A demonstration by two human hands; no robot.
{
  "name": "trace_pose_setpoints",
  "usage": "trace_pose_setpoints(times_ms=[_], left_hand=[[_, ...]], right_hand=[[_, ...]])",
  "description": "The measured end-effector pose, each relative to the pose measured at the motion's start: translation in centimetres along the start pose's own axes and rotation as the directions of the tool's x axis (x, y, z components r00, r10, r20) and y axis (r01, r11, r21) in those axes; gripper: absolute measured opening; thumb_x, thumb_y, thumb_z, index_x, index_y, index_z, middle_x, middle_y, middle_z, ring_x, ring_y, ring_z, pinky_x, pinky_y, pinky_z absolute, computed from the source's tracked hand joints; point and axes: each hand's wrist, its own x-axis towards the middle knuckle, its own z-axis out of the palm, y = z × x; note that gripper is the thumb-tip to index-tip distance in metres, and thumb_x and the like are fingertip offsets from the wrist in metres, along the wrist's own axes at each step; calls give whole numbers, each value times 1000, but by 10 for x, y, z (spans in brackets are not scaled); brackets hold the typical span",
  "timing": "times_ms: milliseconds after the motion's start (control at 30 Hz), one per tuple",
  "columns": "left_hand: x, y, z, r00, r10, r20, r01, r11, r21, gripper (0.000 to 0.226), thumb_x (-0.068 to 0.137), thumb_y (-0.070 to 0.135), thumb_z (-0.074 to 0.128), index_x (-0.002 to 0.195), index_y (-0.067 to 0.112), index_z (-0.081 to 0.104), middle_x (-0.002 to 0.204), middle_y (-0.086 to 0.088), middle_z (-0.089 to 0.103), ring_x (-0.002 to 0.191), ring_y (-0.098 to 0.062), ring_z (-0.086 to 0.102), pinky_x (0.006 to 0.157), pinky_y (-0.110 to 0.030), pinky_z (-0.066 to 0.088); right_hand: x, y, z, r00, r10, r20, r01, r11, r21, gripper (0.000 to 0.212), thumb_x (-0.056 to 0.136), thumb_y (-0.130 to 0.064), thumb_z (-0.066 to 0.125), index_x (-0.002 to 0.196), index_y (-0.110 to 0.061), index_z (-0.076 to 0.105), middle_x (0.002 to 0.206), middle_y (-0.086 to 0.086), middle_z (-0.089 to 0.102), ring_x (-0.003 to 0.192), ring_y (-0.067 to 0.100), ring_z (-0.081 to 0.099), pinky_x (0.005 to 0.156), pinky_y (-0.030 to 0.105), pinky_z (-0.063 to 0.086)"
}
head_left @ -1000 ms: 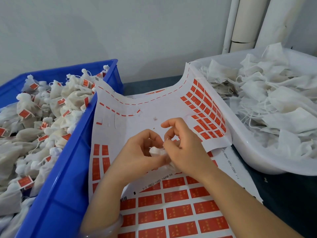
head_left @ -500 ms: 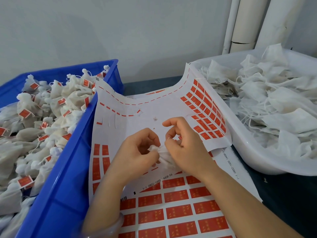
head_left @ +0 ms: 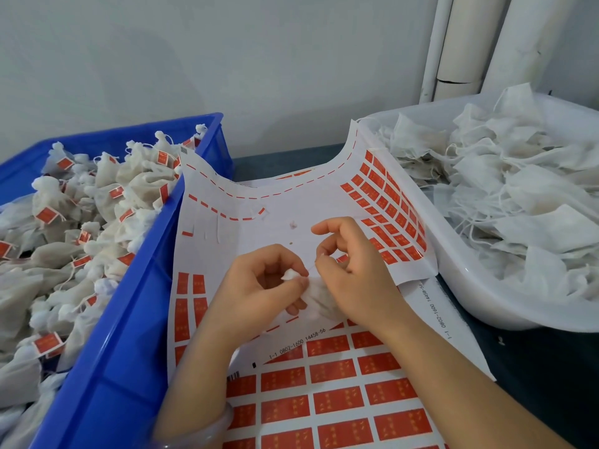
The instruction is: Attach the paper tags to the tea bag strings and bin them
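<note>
Tea bag [head_left: 316,296], crumpled white mesh, centre, lying over glossy sheets of red paper tags [head_left: 340,400]. Left hand [head_left: 259,286] pinches its gathered top and right hand [head_left: 353,273] pinches the thin string [head_left: 312,266]. Blue plastic crate [head_left: 123,335] of tagged bags [head_left: 81,222] on the left, white tub [head_left: 470,286] of flat untagged bags [head_left: 518,196] on the right.

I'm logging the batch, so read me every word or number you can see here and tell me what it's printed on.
"1-1 0802-1600 14458-56": sheet margin, near the middle of the picture.
"1-1 0802-1600 14458-56", running sideways: sheet edge beside the white tub.
Gold marks on the red tags: too blurred to read.
</note>
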Motion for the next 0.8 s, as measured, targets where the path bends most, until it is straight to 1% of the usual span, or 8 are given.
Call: trace_pose_setpoints(times_ms=[133,233,300,433,567,633,700,800], left_hand=[[1,0,1,999,-14,-35,13,1000,-19,17,81,-3,60,76,12,64,61,-5,66,52,-19,65,52,-21,53],[1,0,2,999,-33,-42,32,999,-37,17,81,-3,58,73,10,63,59,-5,65,50,-21,64,51,-23,53],[1,0,3,998,-55,-36,52,997,-60,15,82,0,58,70,9,62,58,-5,65,50,-21,63,51,-24,53],[2,0,6,990,-131,-60,126,988,-84,14,82,11,63,68,9,61,59,-9,66,48,-19,63,48,-19,50],[3,0,9,990,-113,-81,108,992,-66,13,84,5,61,75,14,66,62,-5,66,48,-17,62,48,-20,50],[3,0,10,993,-92,-69,90,996,-27,21,84,5,60,69,18,68,59,-1,65,47,-15,61,49,-21,51],[2,0,11,995,-80,-61,78,997,-20,27,85,4,60,64,21,67,57,-2,64,47,-15,61,51,-22,52],[2,1,11,997,-46,-60,45,999,-19,33,85,1,56,61,22,65,55,-2,61,48,-14,59,50,-20,51]], right_hand=[[-1,0,1,998,-33,-49,34,999,25,27,89,-9,53,105,-30,47,81,-11,52,64,9,53,55,11,45],[-2,0,3,996,-72,-56,74,997,32,26,88,-9,53,106,-27,48,79,-12,51,48,5,48,48,12,41],[-2,1,5,994,-89,-63,92,995,41,25,88,-9,53,106,-26,49,79,-13,51,47,2,47,47,10,39],[-3,0,3,988,-109,-108,117,991,63,27,89,-10,50,100,-34,47,80,-13,50,55,6,51,48,16,44],[-2,-3,3,987,-97,-129,111,988,111,24,86,-16,50,97,-36,47,80,-10,55,75,12,62,66,25,55],[-2,-4,4,991,-43,-128,70,975,213,23,89,-10,51,97,-32,50,78,-10,58,82,13,67,74,26,57],[-1,-5,4,990,90,-108,-38,912,407,25,91,-5,50,97,-29,52,75,-11,61,80,16,70,77,33,57],[1,-6,4,960,279,-27,-174,668,724,25,92,1,45,98,-22,54,62,-5,61,63,15,66,73,39,57]])
